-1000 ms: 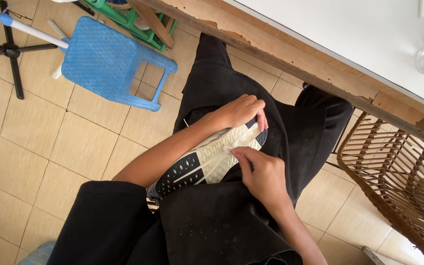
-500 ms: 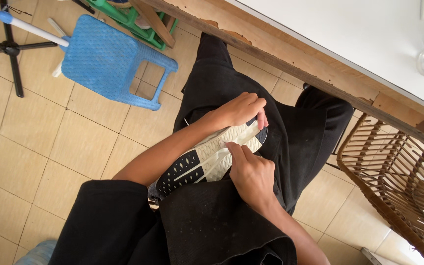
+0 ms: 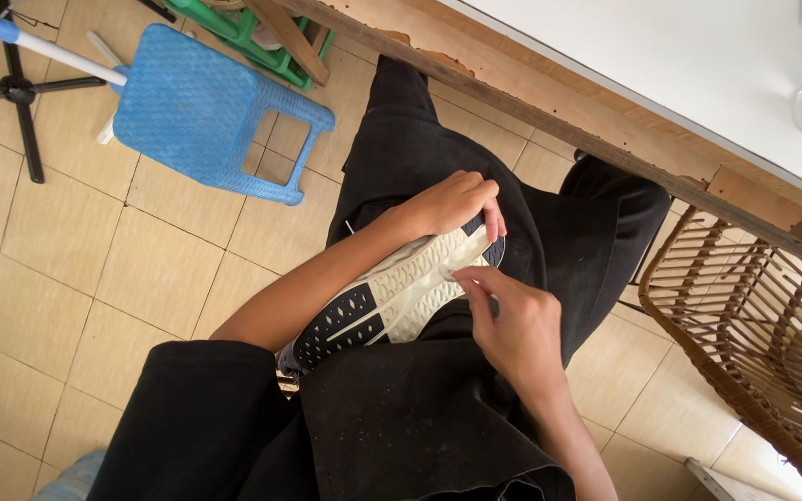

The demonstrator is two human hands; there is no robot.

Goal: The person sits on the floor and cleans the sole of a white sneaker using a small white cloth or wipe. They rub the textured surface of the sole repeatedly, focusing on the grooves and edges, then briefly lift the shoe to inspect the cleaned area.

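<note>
A shoe (image 3: 392,297) lies sole-up across my lap, its sole cream at the front and black with white marks at the heel. My left hand (image 3: 452,204) curls over the toe end and grips it. My right hand (image 3: 512,325) rests at the sole's near edge, with thumb and forefinger pinched against the cream part. Whether anything small sits between those fingers is not visible. My legs in black trousers (image 3: 420,139) stretch under the table.
A blue plastic stool (image 3: 201,107) stands on the tiled floor at the upper left, by a black stand base (image 3: 16,93). A white table with a worn wooden edge (image 3: 549,111) crosses the top right. A wicker basket (image 3: 754,325) sits at the right.
My right hand has slid up along the sole's edge toward the toe. The left hand keeps its hold on the shoe's front.
</note>
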